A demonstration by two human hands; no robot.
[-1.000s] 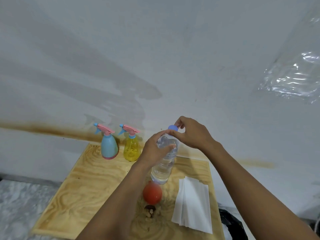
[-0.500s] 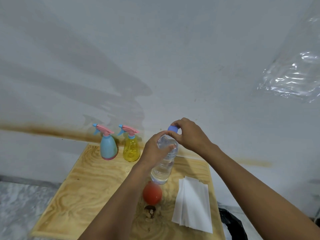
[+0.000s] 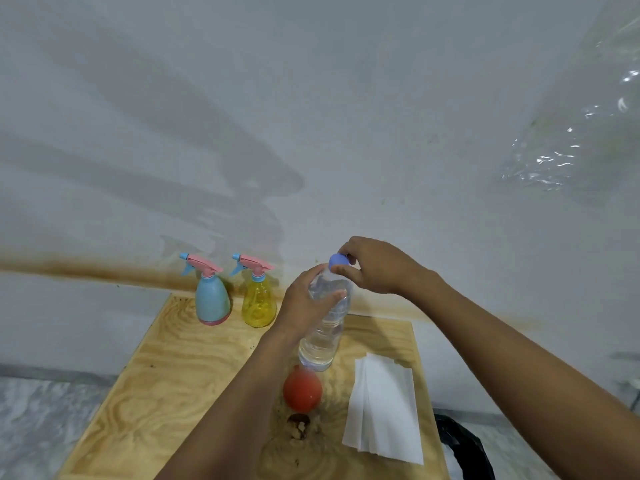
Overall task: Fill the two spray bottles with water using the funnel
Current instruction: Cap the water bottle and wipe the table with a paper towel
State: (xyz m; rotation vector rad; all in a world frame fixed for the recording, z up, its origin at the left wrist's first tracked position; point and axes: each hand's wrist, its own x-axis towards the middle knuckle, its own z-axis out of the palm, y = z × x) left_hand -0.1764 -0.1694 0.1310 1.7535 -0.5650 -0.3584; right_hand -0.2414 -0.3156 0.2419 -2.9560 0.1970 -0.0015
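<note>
**Both hands on the water bottle, spray bottles waiting off to the left**

The left hand (image 3: pixel 308 299) wraps its curled fingers round the shoulder of a clear water bottle (image 3: pixel 322 341), which stands upright on the wooden surface (image 3: pixel 166 375). Just above it, the right hand (image 3: pixel 377 265) pinches the bottle's blue cap (image 3: pixel 337 260) between thumb and fingertips; whether the cap is seated on the neck or lifted clear cannot be told.

Well to the left of the left hand, against the wall, stand two spray bottles side by side. The blue spray bottle (image 3: pixel 211 299) is opaque with a pink base band, and the yellow spray bottle (image 3: pixel 258 299), the nearer of the two to the hand, is see-through. Both wear pink trigger heads with blue nozzles pointing left.

Below the left hand, right at the foot of the water bottle, sits the red funnel (image 3: pixel 302 391), seen as a rounded red dome. Under the right forearm lies a stack of white paper sheets (image 3: pixel 384 410).
</note>
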